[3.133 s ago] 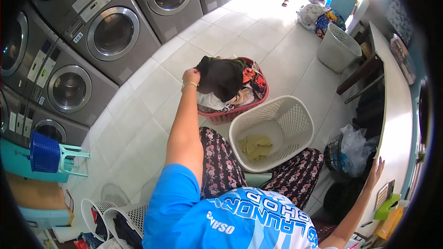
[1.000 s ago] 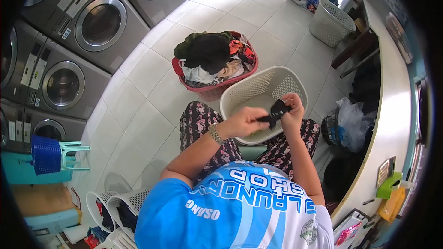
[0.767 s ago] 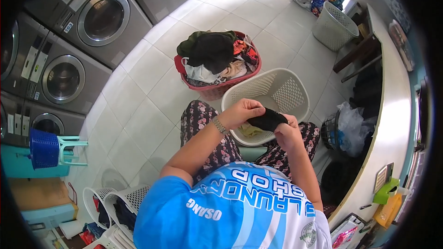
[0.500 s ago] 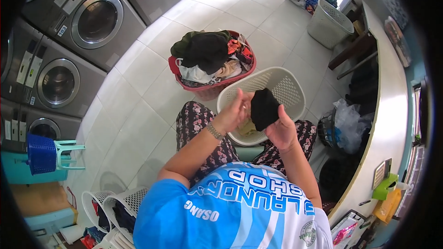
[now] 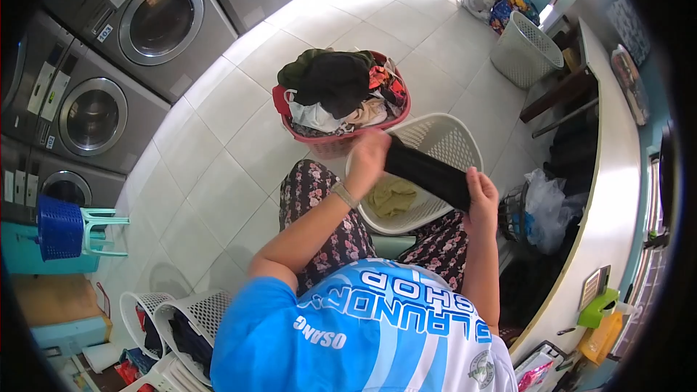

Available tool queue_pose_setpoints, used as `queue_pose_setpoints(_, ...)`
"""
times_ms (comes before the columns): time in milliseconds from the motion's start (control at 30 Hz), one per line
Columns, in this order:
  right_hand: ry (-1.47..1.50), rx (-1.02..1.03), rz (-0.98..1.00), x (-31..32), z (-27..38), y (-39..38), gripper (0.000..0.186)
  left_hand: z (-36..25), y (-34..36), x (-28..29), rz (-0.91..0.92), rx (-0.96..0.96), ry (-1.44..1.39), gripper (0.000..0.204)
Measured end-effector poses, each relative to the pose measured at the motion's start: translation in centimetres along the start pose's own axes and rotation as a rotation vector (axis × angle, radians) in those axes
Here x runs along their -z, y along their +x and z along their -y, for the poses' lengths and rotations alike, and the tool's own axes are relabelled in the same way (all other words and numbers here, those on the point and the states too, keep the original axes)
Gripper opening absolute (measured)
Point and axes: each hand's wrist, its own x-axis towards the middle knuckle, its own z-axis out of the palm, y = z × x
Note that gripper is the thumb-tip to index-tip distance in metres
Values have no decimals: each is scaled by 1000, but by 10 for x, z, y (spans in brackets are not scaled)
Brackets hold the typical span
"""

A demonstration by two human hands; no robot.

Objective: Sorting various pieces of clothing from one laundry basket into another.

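Note:
A black cloth [image 5: 428, 172], stretched into a long band, spans the gap between my two hands. My left hand [image 5: 369, 160] grips its upper left end, slightly blurred. At the lower right end my right hand [image 5: 481, 194] pinches the cloth between thumb and fingers. Beneath it stands a white laundry basket [image 5: 454, 131] between my knees, with a yellowish folded cloth [image 5: 392, 197] on its bottom. Just beyond, a red basket [image 5: 330, 147] is heaped with clothes, a black garment [image 5: 337, 83] on top. Which kind of garment the black cloth is, I cannot make out.
Grey front-loading machines [image 5: 160, 23] line the left side. A blue basket [image 5: 59, 229] rests by a mint stool [image 5: 102, 232]. White baskets [image 5: 192, 312] with clothes stand behind at left. A counter [image 5: 606, 167] runs along the right, near another white basket [image 5: 526, 51].
The black cloth was bunched between my hands and is now pulled out long. My hands have moved apart, the right one outward. The yellowish cloth shows more.

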Motion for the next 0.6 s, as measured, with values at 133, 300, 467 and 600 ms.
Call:
queue_pose_setpoints(133, -277, 175, -97, 26, 10, -10, 30, 34, 16, -4, 475, -202, 229, 12)
queue_pose_setpoints(300, -415, -60, -239, 59, 10, -32, 37, 97, 138, 63, -608, -296, 669, 68)
queue_pose_setpoints(467, -527, 263, -58, 61, -15, -25, 24, 71, 146, 83, -453, -176, 558, 26)
queue_pose_setpoints(600, -742, 289, -12, 26, -26, -12, 46, -13, 53, 23, -95, -364, 14, 10)
